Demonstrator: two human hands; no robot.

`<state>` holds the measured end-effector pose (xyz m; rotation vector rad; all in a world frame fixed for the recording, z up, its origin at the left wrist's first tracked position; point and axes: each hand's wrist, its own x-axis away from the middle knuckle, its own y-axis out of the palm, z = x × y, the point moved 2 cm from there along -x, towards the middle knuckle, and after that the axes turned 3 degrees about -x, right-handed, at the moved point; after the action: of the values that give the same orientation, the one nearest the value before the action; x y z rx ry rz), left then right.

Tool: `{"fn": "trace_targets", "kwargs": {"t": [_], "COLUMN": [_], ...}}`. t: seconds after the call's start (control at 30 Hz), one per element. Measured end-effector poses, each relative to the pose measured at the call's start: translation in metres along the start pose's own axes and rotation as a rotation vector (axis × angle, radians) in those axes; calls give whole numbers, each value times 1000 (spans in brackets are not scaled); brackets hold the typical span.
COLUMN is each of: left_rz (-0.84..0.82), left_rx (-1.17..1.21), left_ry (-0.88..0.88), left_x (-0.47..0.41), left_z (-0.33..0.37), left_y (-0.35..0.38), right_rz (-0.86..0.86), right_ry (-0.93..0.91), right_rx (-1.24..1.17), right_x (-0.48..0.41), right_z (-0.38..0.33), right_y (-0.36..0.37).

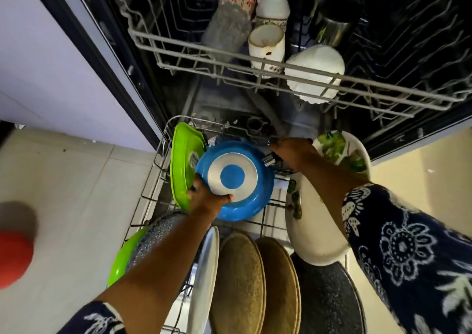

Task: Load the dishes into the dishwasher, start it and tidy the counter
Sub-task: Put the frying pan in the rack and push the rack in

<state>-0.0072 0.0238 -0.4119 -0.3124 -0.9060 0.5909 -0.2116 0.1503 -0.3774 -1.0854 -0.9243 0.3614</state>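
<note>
Dishwasher (224,103): stood open, with both racks pulled toward the near side.
Upper rack (166,42): at the far side, it carried mugs (267,42), a steel tumbler and an upturned white bowl (314,65).
Lower rack (178,117): near and centre, already crowded with dishes standing on edge.
Leaf-patterned platter (316,231): stood on edge at the right of the lower rack, just beside the right forearm.
Tan plates (240,282): two stood side by side at the near end, with a white plate to their left and a dark one to their right.
Blue pan (255,201): the item being loaded. It was base up over the far-centre of the lower rack and touched or nearly touched the green plate. Whether it already rested on the tines could not be told.
Green plate (184,160): stood on edge at the far left of the rack, just left of the pan.
Left hand (207,201): fingers and thumb were curled over the pan's near-left rim, clamping it.
Right hand (291,152): was closed round the pan's dark handle at the right, by the metal bracket.
Handling: the pan looked rigid and moderately heavy, so unlikely to break, though its glossy enamel was probably slick when wet. Handle plus opposite rim seemed the surest hold. The neighbouring plates were the fragile things, so it likely needed lowering without knocking them.
Writing: no brand, label or lettering could be read anywhere.
</note>
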Motion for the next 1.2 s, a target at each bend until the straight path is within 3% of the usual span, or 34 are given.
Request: {"fn": "trace_targets", "kwargs": {"t": [0.17, 0.5, 0.67, 0.77, 0.9, 1.07, 1.2], "left_rz": [-28, 4, 25, -23, -48, -60, -36], "left_rx": [-29, -78, -304, -478, -621, -707, -676], "left_ry": [-73, -71, 144, 309, 384, 440, 508], "left_x": [-5, -9, -20, -23, -28, -33, -36], "left_z": [-12, -27, -14, -8, -7, -9, -15], "left_y": [20, 27, 12, 11, 10, 10, 10], "right_rz": [123, -95, -69, -136, -196, 18, 287], "right_ry": [62, 17, -114, -107, -57, 21, 310], "right_rx": [-197, 17, 148, 134, 69, -13, -505], "right_x": [-6, -4, 5, 5, -1, 10, 35], "right_z": [-7, -19, -27, -25, -27, -31, -46], "right_y": [16, 14, 22, 32, 44, 53, 58]}}
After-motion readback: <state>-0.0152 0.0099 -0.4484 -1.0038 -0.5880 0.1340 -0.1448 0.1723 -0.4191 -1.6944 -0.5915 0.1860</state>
